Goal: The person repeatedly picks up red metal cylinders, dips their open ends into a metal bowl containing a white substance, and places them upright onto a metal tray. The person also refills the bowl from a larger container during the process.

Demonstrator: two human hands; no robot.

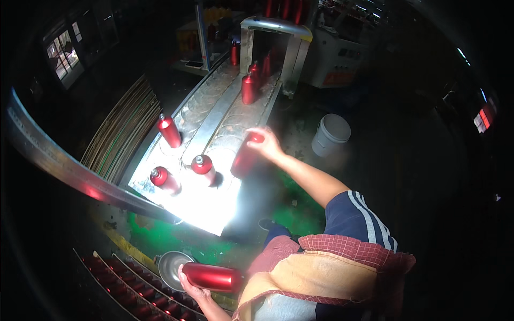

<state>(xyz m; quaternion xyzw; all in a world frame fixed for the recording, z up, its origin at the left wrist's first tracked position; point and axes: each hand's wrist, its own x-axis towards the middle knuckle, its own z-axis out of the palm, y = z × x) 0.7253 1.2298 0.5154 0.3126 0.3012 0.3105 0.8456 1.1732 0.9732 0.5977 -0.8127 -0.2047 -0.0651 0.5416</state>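
Note:
My left hand is closed around a glossy red metal bottle lying on its side in front of my apron, its far end near a metal bowl. Stretched out over the conveyor's right edge, my right hand has its fingers closed round the top of another red bottle, slightly tilted and blurred. Three red bottles stand apart on the conveyor: one at the left, one near the front and one in the middle. Farther up, another red bottle stands with more behind it.
Strong light washes out the conveyor's front end. A metal arch spans its far end. Below left are the metal bowl and rows of red bottles. A curved metal bar, stacked sheets and a white bucket stand around.

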